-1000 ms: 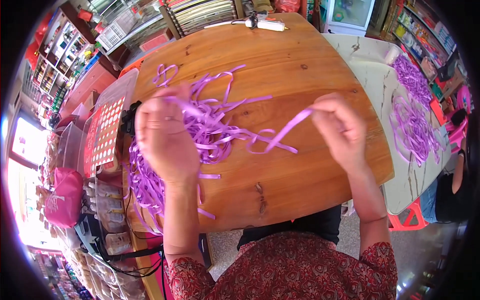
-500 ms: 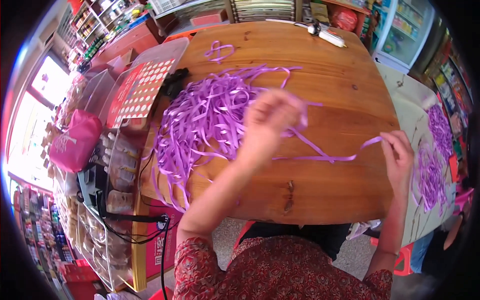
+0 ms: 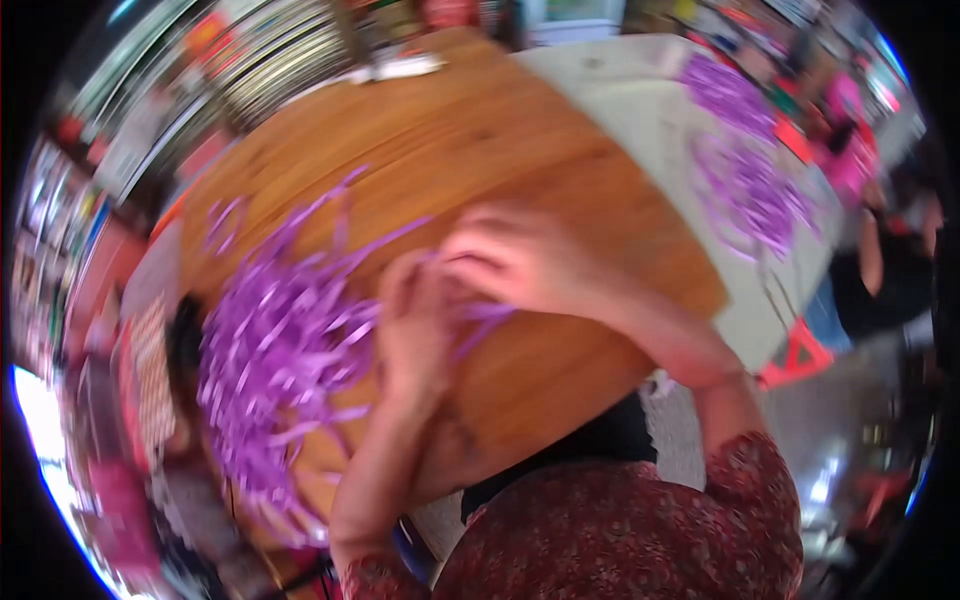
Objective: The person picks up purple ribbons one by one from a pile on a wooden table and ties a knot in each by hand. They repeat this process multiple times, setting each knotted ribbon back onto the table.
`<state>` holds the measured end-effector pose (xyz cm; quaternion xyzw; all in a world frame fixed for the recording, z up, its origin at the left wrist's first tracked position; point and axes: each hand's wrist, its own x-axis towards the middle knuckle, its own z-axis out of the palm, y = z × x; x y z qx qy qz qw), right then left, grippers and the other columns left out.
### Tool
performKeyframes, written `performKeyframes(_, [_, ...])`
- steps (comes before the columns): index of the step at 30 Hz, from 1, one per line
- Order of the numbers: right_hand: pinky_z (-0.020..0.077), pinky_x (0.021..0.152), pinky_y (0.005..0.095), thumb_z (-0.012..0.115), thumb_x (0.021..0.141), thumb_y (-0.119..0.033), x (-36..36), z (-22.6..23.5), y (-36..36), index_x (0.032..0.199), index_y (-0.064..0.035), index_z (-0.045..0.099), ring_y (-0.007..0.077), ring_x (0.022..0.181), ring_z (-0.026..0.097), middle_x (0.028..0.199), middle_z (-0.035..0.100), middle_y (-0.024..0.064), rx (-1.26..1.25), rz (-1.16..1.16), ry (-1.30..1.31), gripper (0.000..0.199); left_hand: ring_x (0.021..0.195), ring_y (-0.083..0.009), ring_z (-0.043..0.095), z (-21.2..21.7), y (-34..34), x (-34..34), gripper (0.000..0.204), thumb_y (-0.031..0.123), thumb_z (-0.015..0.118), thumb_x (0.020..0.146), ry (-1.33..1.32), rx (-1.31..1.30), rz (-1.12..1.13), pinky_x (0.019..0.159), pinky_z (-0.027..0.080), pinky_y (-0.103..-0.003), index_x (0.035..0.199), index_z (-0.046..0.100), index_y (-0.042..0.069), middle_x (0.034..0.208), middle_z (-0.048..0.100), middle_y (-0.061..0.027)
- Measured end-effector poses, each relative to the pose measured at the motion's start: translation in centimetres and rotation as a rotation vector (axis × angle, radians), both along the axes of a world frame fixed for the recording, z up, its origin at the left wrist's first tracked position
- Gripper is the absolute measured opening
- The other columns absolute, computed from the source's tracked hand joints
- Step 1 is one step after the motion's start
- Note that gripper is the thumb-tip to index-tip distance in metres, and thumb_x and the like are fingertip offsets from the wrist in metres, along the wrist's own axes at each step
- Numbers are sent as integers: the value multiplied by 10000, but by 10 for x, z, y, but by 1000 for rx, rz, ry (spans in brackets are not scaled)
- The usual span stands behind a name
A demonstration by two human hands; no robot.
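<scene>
Ribbon (image 3: 275,350) lies heaped on the table (image 3: 450,130), likely light, soft, slippery, best pinched near an end. Our left hand (image 3: 412,325) and right hand (image 3: 525,262) sit close; blurred, we cannot tell their grip.

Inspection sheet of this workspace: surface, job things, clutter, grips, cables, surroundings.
Surface: brown wooden table
Job things: purple ribbon heap at left; small ribbon loop apart beyond it
Clutter: white bar near far edge; black object beside heap
Grips: left hand and right hand close together; blur hides their hold
Cables: pale line by the white bar, perhaps a cord
Surroundings: pale table at right, purple ribbon piles on it; red stool; person
</scene>
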<state>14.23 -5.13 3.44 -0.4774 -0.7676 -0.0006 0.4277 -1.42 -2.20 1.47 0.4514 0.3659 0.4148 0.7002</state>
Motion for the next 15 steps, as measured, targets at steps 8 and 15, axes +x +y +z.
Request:
performKeyframes(8, [484,645,309,736,754,-125,-1,-26,28,871,-34,657,194,736,644,793,658,99,-251,332,620,168,441,-16,300,-15,16,-3,47,114,507,946,-249,20,-88,378,214,-174,955,526,72,664,477,23])
performKeyframes(15, [492,700,265,711,772,-44,1,-31,19,890,-6,656,152,801,632,812,656,75,-326,417,640,136,443,-18,326,-10,3,6,57,113,501,950,-165,-81,-30,364,224,-172,941,536,69,648,475,30])
